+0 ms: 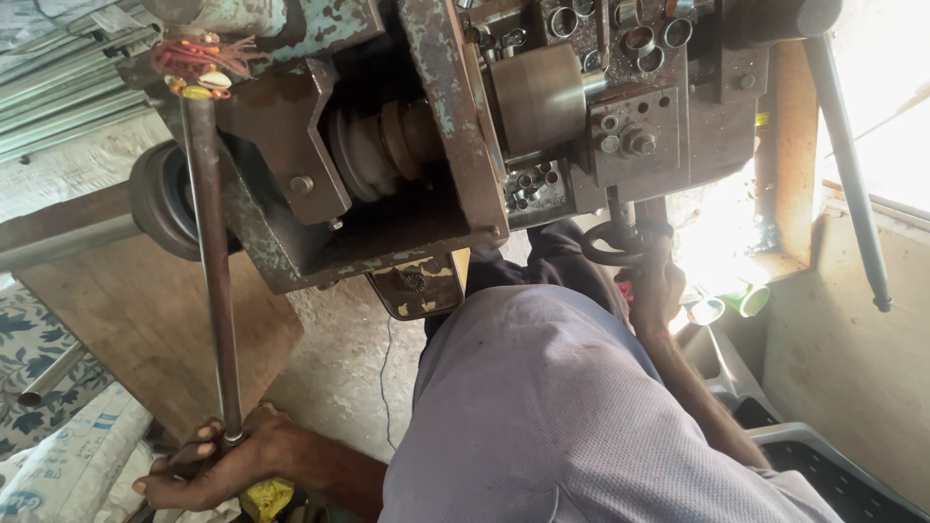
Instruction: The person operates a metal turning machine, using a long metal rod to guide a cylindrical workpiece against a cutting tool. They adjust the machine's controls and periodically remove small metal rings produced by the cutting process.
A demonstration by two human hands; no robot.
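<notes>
**Head view: two hands on an old machine's controls**

Head camera looks down past a grey-lilac shirt (581, 407) at a worn, rust-and-teal machine (446, 145) filling the twelve o'clock half of the scene. One long steel rod (211, 261) runs from the machine's top corner at ten o'clock down to seven o'clock, where the left hand (218, 465) has its fingers curled around the lower end; the rod rises straight out of the fist toward the machine. A tuft of red thread (199, 56) with small shells is tied at the rod's upper end.

At three o'clock from the shirt, the right hand (654, 286) reaches up and closes on one dark ring-shaped handle (612, 244) hanging under the machine's block; the handle sits just above the knuckles, touching the fingers.

One stepped pulley (383, 145) shows inside the frame, and one smooth metal drum (538, 97) sits beside it. Several short metal rings (639, 41) lie on top of the machine, too many and too jumbled to count exactly. One thin grey lever (848, 165) slants down at two o'clock. A wooden board (145, 320) lies on the floor at eight o'clock.
</notes>
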